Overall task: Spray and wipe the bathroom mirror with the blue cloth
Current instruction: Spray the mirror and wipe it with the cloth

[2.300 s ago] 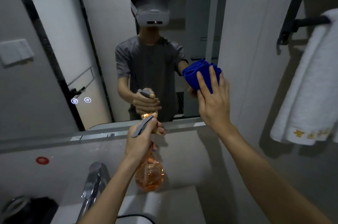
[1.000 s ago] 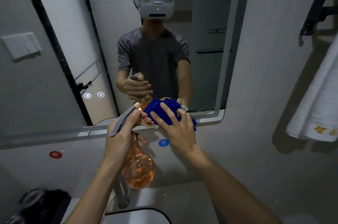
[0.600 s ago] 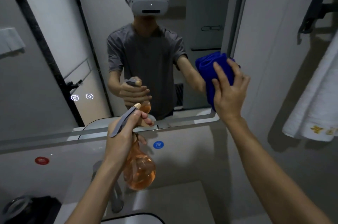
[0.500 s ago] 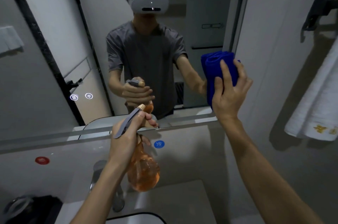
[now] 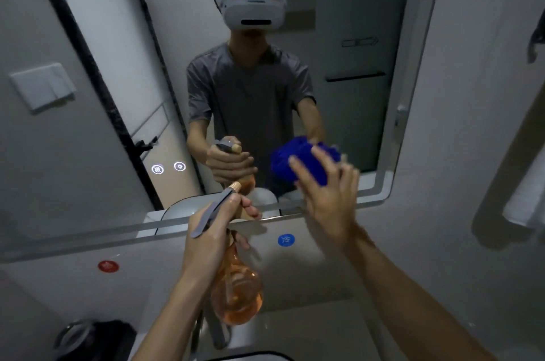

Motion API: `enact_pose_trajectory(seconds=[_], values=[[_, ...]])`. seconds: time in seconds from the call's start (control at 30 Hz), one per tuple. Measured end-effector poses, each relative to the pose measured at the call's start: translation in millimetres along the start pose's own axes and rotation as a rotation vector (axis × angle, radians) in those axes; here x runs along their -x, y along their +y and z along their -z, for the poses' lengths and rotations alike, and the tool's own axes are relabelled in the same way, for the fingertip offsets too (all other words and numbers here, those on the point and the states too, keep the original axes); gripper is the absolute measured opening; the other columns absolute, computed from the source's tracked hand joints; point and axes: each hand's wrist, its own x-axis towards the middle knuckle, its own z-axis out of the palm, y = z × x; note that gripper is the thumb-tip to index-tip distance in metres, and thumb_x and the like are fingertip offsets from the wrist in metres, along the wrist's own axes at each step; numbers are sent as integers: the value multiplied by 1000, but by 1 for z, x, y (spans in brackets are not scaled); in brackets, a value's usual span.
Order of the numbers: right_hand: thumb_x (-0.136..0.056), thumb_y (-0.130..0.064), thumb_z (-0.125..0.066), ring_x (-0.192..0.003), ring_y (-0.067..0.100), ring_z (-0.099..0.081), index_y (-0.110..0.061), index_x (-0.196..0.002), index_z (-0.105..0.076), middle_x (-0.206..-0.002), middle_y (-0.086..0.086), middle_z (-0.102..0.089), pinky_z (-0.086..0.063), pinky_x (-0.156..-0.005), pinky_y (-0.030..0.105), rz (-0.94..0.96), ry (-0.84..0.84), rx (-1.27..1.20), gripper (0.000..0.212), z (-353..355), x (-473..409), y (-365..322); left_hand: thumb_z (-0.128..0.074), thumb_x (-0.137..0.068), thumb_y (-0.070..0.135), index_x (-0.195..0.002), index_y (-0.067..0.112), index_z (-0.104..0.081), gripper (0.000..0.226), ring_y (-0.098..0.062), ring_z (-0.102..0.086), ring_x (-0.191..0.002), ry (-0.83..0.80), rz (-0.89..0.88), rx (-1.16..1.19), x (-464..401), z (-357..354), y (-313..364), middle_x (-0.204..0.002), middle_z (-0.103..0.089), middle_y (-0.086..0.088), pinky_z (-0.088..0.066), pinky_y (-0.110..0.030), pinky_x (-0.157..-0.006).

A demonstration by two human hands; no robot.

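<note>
The bathroom mirror fills the wall ahead and reflects a person in a grey shirt and a headset. My right hand presses a bunched blue cloth flat against the lower right part of the glass, just above the frame's bottom edge. My left hand grips the neck and grey trigger of an orange spray bottle, held upright below the mirror with its nozzle facing the glass.
A chrome faucet stands behind the bottle over a basin edge at the bottom. Red and blue round stickers mark the wall under the mirror. A white towel hangs at the right edge. A dark object lies at bottom left.
My right hand has swept the cloth down and left from the mirror's right edge to its lower part. The spray bottle in my left hand has barely shifted.
</note>
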Motion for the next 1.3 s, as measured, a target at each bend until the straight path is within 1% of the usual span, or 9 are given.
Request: enact_pose_trajectory(seconds=[0.1,0.3,0.47,0.53,0.7,0.8,0.93,1.2,1.3], values=[[-100,-39,-54,-109,32,-45,-32,-143,-44,-146,7,-34,-42,-91,45,-207,161,-68,45,23,-91,13,-56,-98,24,-94,5,-72,25,-25,-73,-85,15,-6,-16,-3,8,4,-86,-75,-14,-51,-30,-50],[-100,-44,-51,-104,32,-53,-26,-141,-56,-143,13,-50,-41,-88,38,-348,324,-49,44,38,-170,-12,-58,-97,25,-91,7,-75,25,-27,-74,-83,24,-10,18,-5,24,13,-86,-75,-19,-54,-27,-49],[-96,-42,-58,-112,40,-45,-38,-147,-31,-151,7,-23,-43,-92,52,-31,29,-24,58,-3,-64,-74,-60,-93,34,-96,5,-73,32,-28,-73,-83,14,-30,0,-1,46,12,-89,-74,-21,-53,-28,-49],[-88,-32,-69,-114,40,-43,-39,-149,-29,-151,8,-24,-47,-90,56,102,-59,-36,74,-16,-10,-89,-62,-94,37,-94,11,-74,29,-29,-72,-84,3,-31,-3,0,55,10,-91,-74,-20,-53,-29,-49],[-90,-27,-60,-107,34,-46,-37,-149,-33,-150,7,-31,-49,-83,51,248,-158,-59,66,-17,28,-79,-60,-94,40,-92,15,-74,28,-29,-73,-85,19,-48,-87,6,71,5,-90,-76,-14,-54,-34,-52],[-90,-28,-66,-110,40,-45,-37,-147,-33,-149,8,-29,-44,-88,53,2,-33,-60,67,-7,-11,-54,-58,-86,37,-94,6,-72,34,-21,-73,-75,30,-47,-87,9,78,2,-86,-77,-14,-54,-29,-48],[-105,-36,-43,-108,34,-42,-30,-144,-42,-148,10,-34,-44,-89,47,-317,144,-91,40,12,-64,-20,-57,-85,36,-91,3,-71,37,-18,-72,-70,38,-58,-101,11,78,3,-80,-76,-13,-54,-26,-47],[-104,-36,-46,-109,31,-43,-25,-144,-49,-146,13,-41,-43,-90,45,-352,160,-88,42,17,-70,-20,-53,-97,28,-84,4,-66,30,-13,-65,-52,38,-49,-117,17,73,3,-72,-69,-19,-42,-32,-47],[-103,-36,-46,-109,32,-46,-27,-144,-46,-146,14,-43,-41,-92,44,-335,148,-106,42,21,-82,-25,-55,-89,39,-86,4,-67,37,-20,-70,-64,36,-61,-90,18,80,6,-76,-69,-20,-45,-33,-52]])
